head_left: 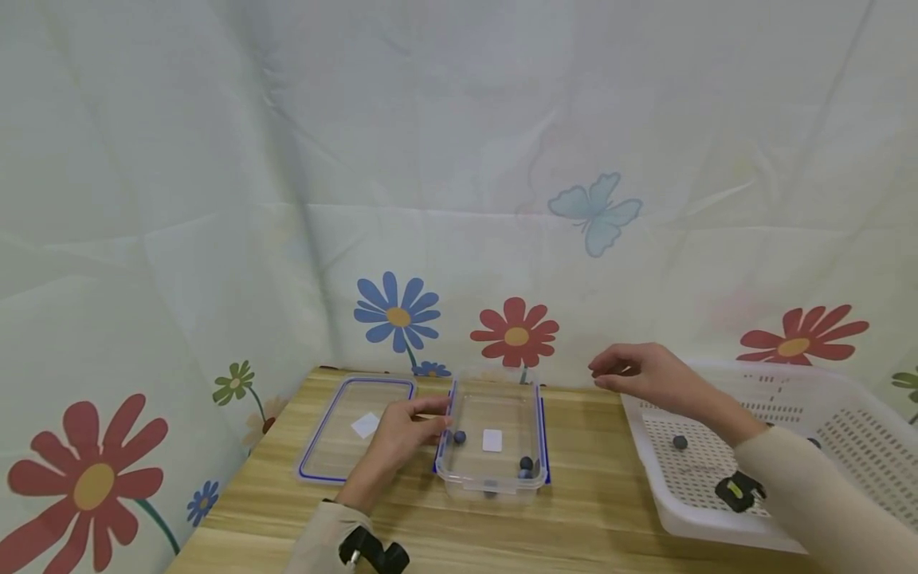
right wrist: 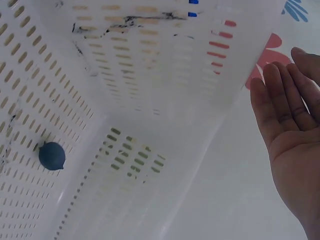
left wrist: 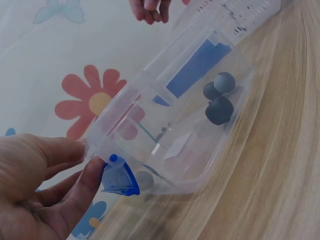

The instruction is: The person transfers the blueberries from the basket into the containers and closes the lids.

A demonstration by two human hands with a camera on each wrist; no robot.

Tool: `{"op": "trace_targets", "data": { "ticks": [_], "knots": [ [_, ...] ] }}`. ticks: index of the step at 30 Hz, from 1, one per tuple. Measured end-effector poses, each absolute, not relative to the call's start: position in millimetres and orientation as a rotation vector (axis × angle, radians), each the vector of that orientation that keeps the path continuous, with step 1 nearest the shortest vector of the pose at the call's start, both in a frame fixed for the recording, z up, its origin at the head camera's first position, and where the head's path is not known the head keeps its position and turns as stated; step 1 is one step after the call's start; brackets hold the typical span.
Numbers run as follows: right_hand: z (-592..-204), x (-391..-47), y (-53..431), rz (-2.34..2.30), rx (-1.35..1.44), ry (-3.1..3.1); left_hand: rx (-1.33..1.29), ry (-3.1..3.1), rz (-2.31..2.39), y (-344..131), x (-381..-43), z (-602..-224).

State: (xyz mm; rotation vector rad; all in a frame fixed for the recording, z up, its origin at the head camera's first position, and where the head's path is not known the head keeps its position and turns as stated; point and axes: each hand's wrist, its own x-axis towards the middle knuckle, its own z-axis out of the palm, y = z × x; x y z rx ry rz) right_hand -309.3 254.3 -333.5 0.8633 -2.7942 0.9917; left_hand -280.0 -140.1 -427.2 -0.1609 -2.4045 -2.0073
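Observation:
A clear plastic food container (head_left: 488,483) with blue side latches (left wrist: 120,179) stands uncovered on the table. My left hand (head_left: 402,434) pinches its left rim between thumb and fingers. Inside lie several dark blue blueberries (left wrist: 220,110), one near the left wall and the others in the near right corner. Up in the air by the white basket's left rim, my right hand (head_left: 649,379) is empty, its fingers loosely bent. Below it, the white slotted basket (head_left: 656,486) holds a few more blueberries (head_left: 680,442), partly hidden by the right forearm.
The clear lid (head_left: 330,454) with a blue seal lies flat left of the container. A white label (head_left: 366,425) shows on it. Behind the wooden table (head_left: 588,478) hangs a flower-printed cloth (head_left: 459,159). Bare wood lies between container and basket.

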Motion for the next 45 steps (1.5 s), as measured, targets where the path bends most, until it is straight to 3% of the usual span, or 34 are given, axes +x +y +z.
{"op": "trace_targets", "data": {
  "ticks": [45],
  "knots": [
    [-351.0,-303.3,333.1,0.924,0.582,-2.903,-0.142,-2.393,-2.017,-139.4,-280.0,-427.1]
  ]
}}
